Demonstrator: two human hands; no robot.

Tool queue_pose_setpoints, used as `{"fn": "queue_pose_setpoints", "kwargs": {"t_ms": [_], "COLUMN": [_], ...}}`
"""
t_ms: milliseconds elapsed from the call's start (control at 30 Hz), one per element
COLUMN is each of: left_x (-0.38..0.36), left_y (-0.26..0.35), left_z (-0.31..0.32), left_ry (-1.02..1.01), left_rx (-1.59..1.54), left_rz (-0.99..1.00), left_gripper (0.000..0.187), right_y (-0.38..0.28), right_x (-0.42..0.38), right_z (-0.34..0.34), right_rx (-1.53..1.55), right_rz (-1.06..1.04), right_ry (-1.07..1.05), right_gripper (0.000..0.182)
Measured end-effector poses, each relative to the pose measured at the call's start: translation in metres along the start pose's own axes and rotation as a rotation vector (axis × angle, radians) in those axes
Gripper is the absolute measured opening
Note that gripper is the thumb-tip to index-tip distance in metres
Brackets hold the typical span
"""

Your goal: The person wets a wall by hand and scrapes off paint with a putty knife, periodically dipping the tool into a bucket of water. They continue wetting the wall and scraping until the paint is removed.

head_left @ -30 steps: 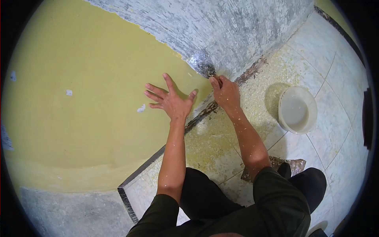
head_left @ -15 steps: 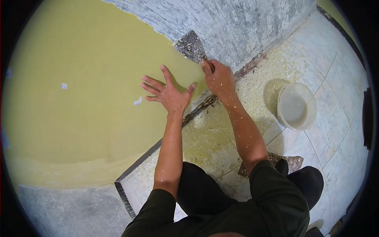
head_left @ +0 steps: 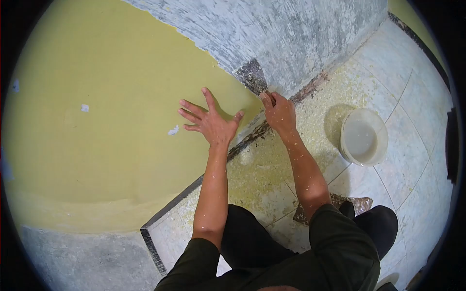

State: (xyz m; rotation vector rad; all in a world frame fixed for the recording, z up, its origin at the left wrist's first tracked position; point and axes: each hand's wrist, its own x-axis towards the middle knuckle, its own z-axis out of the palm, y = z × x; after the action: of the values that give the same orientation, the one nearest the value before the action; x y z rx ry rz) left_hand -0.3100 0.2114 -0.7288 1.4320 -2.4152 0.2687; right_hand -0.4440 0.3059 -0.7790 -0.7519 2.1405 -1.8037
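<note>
My right hand [head_left: 281,114] is closed around the handle of a paint scraper [head_left: 253,76]. The scraper's wide blade is speckled with paint flakes and lies against the wall, at the border between the yellow paint [head_left: 121,121] and the scraped grey-white area [head_left: 301,43]. To the left, my left hand [head_left: 216,126] is spread open with its palm toward the yellow wall, apparently resting on it. Pale flecks cling to both forearms. Most of the scraper's handle is hidden in my fist.
A white bucket [head_left: 344,140] of cloudy liquid stands on the tiled floor [head_left: 407,160] at right. Yellow flakes [head_left: 257,179] litter the floor along the dark skirting [head_left: 179,196]. A brown patterned piece [head_left: 361,203] lies by my knee. Small white patches [head_left: 173,130] dot the yellow wall.
My right hand and the scraper have moved down and to the right along the paint border, and more grey-white surface shows there. My left hand stays spread at the wall.
</note>
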Motion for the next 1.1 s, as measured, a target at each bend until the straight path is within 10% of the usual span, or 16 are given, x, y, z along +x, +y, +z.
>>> {"fn": "queue_pose_setpoints", "kwargs": {"t_ms": [1100], "left_x": [-0.002], "left_y": [0.003], "left_z": [-0.006], "left_ry": [0.012], "left_rx": [-0.029], "left_rz": [0.001], "left_gripper": [0.124], "right_y": [-0.027], "right_x": [0.006], "right_z": [0.004], "right_rx": [-0.07], "right_rz": [-0.061], "right_ry": [0.034], "right_gripper": [0.029]}}
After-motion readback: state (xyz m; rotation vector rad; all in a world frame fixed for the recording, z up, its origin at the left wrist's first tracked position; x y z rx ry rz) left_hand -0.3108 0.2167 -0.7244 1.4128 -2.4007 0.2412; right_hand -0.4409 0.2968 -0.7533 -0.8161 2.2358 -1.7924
